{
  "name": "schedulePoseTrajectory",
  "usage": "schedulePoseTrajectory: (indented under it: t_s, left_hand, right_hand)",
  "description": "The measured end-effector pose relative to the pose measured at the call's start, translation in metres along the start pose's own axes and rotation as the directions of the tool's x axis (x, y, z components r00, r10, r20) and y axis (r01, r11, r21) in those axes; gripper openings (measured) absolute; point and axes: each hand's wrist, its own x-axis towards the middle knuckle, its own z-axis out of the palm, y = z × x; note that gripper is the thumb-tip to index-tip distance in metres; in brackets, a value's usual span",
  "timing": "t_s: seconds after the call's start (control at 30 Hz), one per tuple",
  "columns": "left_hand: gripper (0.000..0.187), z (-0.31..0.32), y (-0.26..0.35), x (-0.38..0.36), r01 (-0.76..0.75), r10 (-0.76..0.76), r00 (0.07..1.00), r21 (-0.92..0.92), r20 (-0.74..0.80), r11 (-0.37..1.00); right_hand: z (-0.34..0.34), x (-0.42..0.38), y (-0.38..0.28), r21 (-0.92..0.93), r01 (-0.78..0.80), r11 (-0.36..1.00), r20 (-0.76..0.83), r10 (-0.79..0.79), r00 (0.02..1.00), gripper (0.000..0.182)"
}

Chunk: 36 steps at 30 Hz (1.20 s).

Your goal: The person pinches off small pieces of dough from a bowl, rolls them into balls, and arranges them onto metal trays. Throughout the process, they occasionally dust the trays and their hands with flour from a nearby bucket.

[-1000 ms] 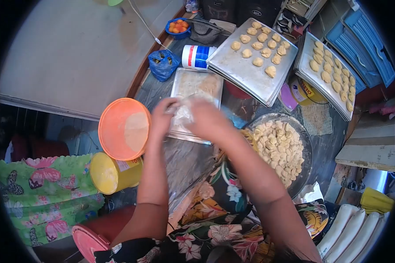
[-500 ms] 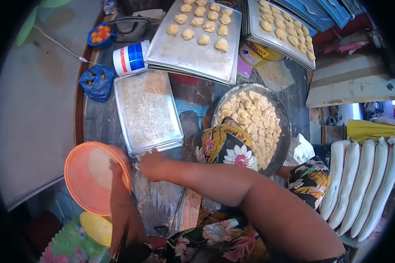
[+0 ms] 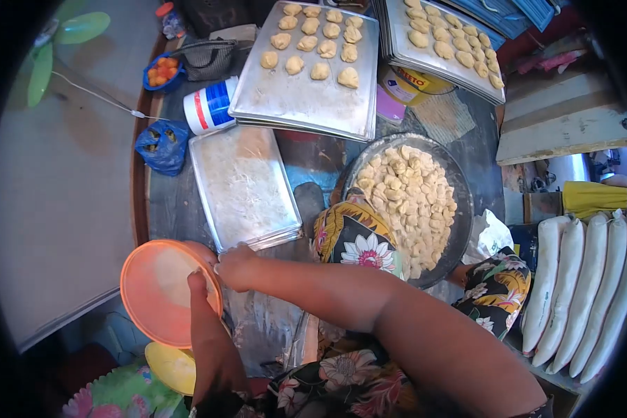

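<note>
- Orange bucket [image 3: 138, 306]: just left of the left hand, smooth plastic, tilted so its round mouth faces up; pale powder [image 3: 171, 279] lies inside, fine and soft-looking.
- Left hand [image 3: 197, 282]: over the bucket's mouth by its right side; the fingers are hidden, so I cannot tell whether they are apart or clamped. The step in hand seems to be reaching for the powder, and lifting any out would call for cupped fingers and room past the rim.
- Right hand [image 3: 237, 268]: just beside the left, fingers curled near the rim — whether they grip it, I cannot tell. Steadying the bucket would call for a firm hold there.
- Stacked trays [image 3: 244, 188]: just beyond the right hand, flat, rectangular, scuffed metal.
- Large tray [image 3: 292, 118]: farther beyond, bearing rounded, puckered dough lumps [image 3: 320, 71].
- Dark basin [image 3: 465, 216]: well right of both hands — round, heaped with small, dusty-looking dough pieces [image 3: 407, 202].
</note>
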Motion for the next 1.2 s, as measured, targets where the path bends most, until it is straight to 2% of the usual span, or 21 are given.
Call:
schedulePoseTrajectory:
  t_s: [0.13, 0.2, 0.27, 0.37, 0.43, 0.47, 0.53, 0.6, 0.63, 0.7, 0.73, 0.8, 0.83, 0.87, 0.9, 0.97, 1.0, 1.03, 1.1, 1.17, 1.2]
  left_hand:
    - [0.027, -0.056, 0.031, -0.031, 0.037, -0.052, 0.997, -0.232, -0.059, 0.972]
    - [0.028, -0.069, 0.042, -0.041, 0.096, -0.154, 0.966, -0.268, -0.207, 0.959]
    - [0.027, -0.098, 0.022, -0.024, 0.025, -0.024, 1.000, -0.606, 0.010, 0.795]
    - [0.029, -0.081, 0.071, -0.076, -0.138, -0.047, 0.976, -0.774, -0.211, 0.618]
    - [0.031, -0.089, 0.094, -0.097, -0.109, 0.071, 0.994, -0.685, -0.084, 0.720]
    - [0.032, -0.080, 0.114, -0.114, -0.159, 0.098, 0.987, -0.676, -0.128, 0.720]
    - [0.033, -0.054, 0.151, -0.136, -0.236, 0.180, 0.972, -0.639, -0.153, 0.732]
    - [0.031, -0.022, 0.198, -0.177, -0.234, 0.230, 0.969, -0.606, -0.086, 0.761]
    - [0.031, -0.003, 0.214, -0.195, -0.323, 0.395, 0.919, -0.583, -0.004, 0.746]
    - [0.031, 0.040, 0.259, -0.238, -0.332, 0.376, 0.927, -0.469, 0.001, 0.819]
    - [0.031, 0.062, 0.276, -0.249, -0.361, 0.425, 0.904, -0.468, 0.036, 0.807]
    - [0.028, 0.108, 0.306, -0.286, -0.390, 0.526, 0.826, -0.469, 0.202, 0.793]
    - [0.026, 0.128, 0.319, -0.303, -0.422, 0.591, 0.766, -0.496, 0.252, 0.759]
    - [0.025, 0.150, 0.332, -0.326, -0.431, 0.591, 0.755, -0.465, 0.283, 0.774]
    - [0.024, 0.174, 0.340, -0.346, -0.438, 0.588, 0.744, -0.433, 0.317, 0.788]
    - [0.025, 0.222, 0.348, -0.364, -0.518, 0.601, 0.708, -0.306, 0.371, 0.799]
    - [0.025, 0.245, 0.348, -0.389, -0.548, 0.609, 0.652, -0.275, 0.451, 0.790]
    - [0.026, 0.271, 0.343, -0.394, -0.587, 0.608, 0.631, -0.216, 0.482, 0.780]
    - [0.027, 0.314, 0.335, -0.422, -0.684, 0.605, 0.570, -0.087, 0.556, 0.724]
    - [0.029, 0.348, 0.323, -0.438, -0.606, 0.533, 0.558, -0.126, 0.636, 0.785]
    - [0.026, 0.370, 0.314, -0.425, -0.664, 0.556, 0.518, -0.104, 0.650, 0.740]
  right_hand:
    - [-0.003, -0.006, 0.004, 0.032, -0.005, 0.999, -0.029, 0.006, 1.000, 0.029]
    - [-0.011, -0.017, 0.003, 0.050, -0.009, 0.999, -0.057, 0.012, 0.998, 0.029]
    - [-0.022, -0.034, -0.001, 0.167, 0.039, 0.985, -0.050, -0.031, 0.998, 0.030]
    - [-0.043, -0.103, -0.014, 0.505, 0.412, 0.758, -0.298, -0.295, 0.908, 0.026]
    - [-0.064, -0.183, -0.016, 0.642, 0.592, 0.487, -0.313, -0.538, 0.782, 0.028]
    - [-0.071, -0.225, -0.015, 0.675, 0.627, 0.389, -0.291, -0.640, 0.711, 0.030]
    - [-0.080, -0.299, -0.019, 0.680, 0.675, 0.285, -0.362, -0.671, 0.647, 0.039]
    - [-0.067, -0.340, -0.034, 0.486, 0.873, -0.054, -0.708, -0.609, 0.357, 0.035]
    - [-0.062, -0.357, -0.039, 0.347, 0.938, -0.003, -0.739, -0.617, 0.271, 0.040]
    - [-0.066, -0.391, -0.048, 0.196, 0.978, 0.069, -0.767, -0.610, 0.197, 0.047]
    - [-0.075, -0.410, -0.049, 0.259, 0.961, 0.101, -0.752, -0.603, 0.266, 0.023]
    - [-0.064, -0.425, -0.038, 0.315, 0.940, 0.131, -0.748, -0.575, 0.331, 0.027]
    - [-0.046, -0.419, -0.029, 0.193, 0.936, 0.296, -0.818, -0.478, 0.320, 0.022]
    - [-0.033, -0.414, -0.020, 0.082, 0.882, 0.463, -0.877, -0.387, 0.285, 0.043]
    - [-0.029, -0.421, -0.003, 0.042, 0.738, 0.673, -0.913, -0.275, 0.303, 0.030]
    - [-0.026, -0.415, 0.042, 0.260, 0.531, 0.806, -0.834, -0.090, 0.545, 0.018]
    - [-0.015, -0.406, 0.069, 0.310, 0.442, 0.842, -0.834, 0.018, 0.551, 0.013]
    - [-0.004, -0.395, 0.102, 0.446, 0.345, 0.826, -0.761, 0.147, 0.631, 0.020]
    - [0.013, -0.382, 0.166, 0.799, 0.277, 0.533, -0.542, 0.442, 0.714, 0.031]
    - [0.043, -0.348, 0.231, 0.902, 0.320, 0.290, -0.423, 0.747, 0.514, 0.041]
    - [0.056, -0.334, 0.250, 0.900, 0.322, 0.295, -0.427, 0.746, 0.511, 0.041]
